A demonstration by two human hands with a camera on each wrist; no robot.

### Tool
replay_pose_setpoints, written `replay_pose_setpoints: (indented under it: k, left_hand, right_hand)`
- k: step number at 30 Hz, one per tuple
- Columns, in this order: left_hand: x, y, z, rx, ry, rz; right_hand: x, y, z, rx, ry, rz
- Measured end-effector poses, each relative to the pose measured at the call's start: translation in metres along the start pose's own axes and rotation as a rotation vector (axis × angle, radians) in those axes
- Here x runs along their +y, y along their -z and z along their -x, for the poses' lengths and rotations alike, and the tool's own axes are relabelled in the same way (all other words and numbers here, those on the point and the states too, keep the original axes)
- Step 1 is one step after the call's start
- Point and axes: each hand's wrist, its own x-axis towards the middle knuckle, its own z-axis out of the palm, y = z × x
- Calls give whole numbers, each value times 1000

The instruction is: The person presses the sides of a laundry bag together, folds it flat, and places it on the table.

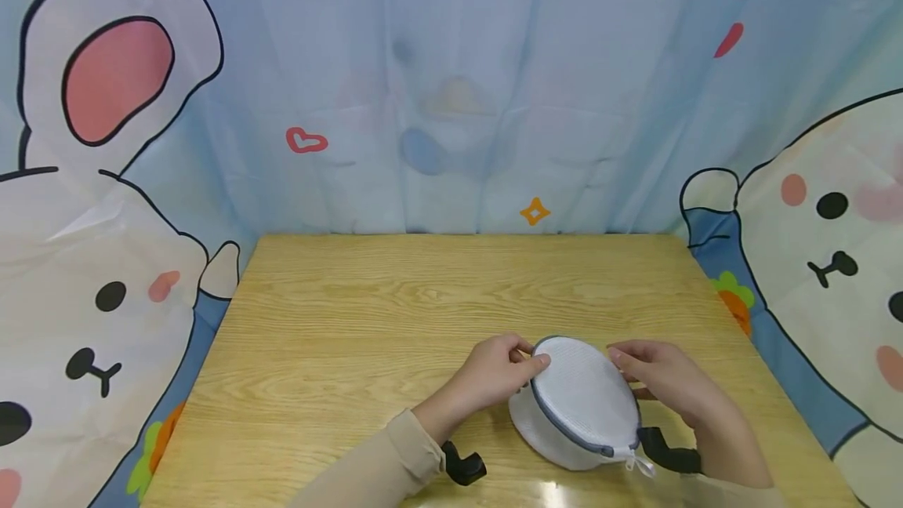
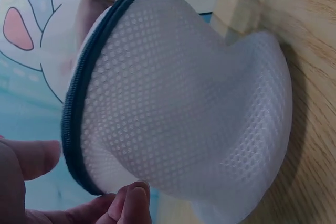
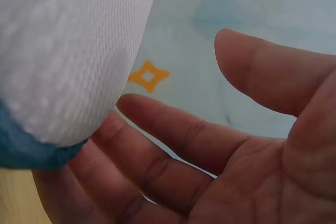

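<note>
In the head view, a white mesh bag (image 1: 592, 394) sits at the near right of the wooden table (image 1: 423, 288), its round top tilted toward the person; the left hand (image 1: 487, 375) pinches the far left of the rim, thumb over the top; the right hand (image 1: 666, 382) is at the far right side, fingers loosely extended; a white ribbon (image 1: 640, 463) hangs at the near right, by the end of the dark zip (image 1: 567, 428).

In the left wrist view, thumb and fingers lie on either side of the zipped rim; the mesh wall sags and dents, so the bag is probably light, soft and hard to break, though thin mesh might snag; the corded rim looks stiffest and seems the best hold.

In the right wrist view, the thumb stands clear of the bag; the fingers reach behind its edge, relaxed, without clasping it.
</note>
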Motion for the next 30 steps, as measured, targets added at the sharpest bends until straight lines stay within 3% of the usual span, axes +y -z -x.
replay_pose_setpoints:
  k: [13, 21, 30]
  left_hand:
    - [-9, -8, -8, 40, 14, 16]
    - [-8, -7, -6, 68, 17, 41]
    - [-7, -7, -7, 87, 40, 59]
  right_hand:
    - [13, -12, -16, -47, 96, -55]
    - [16, -23, -24, 20, 89, -67]
    - [11, -26, -26, 36, 84, -98]
